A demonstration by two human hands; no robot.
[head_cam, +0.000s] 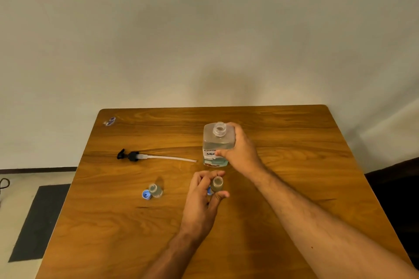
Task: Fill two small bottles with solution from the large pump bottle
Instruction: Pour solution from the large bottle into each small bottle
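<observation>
Left hand (204,190) gripping small bottle (217,183), upright, mouth open.
Right hand (240,147) clasping big bottle (216,142) standing just beyond it.

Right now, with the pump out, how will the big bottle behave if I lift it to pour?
The large bottle looks mostly full, so probably heavy for its size. Its neck is open, so a quick tilt may spill. The right hand grips one side only, and the clear plastic may be slippery.
</observation>
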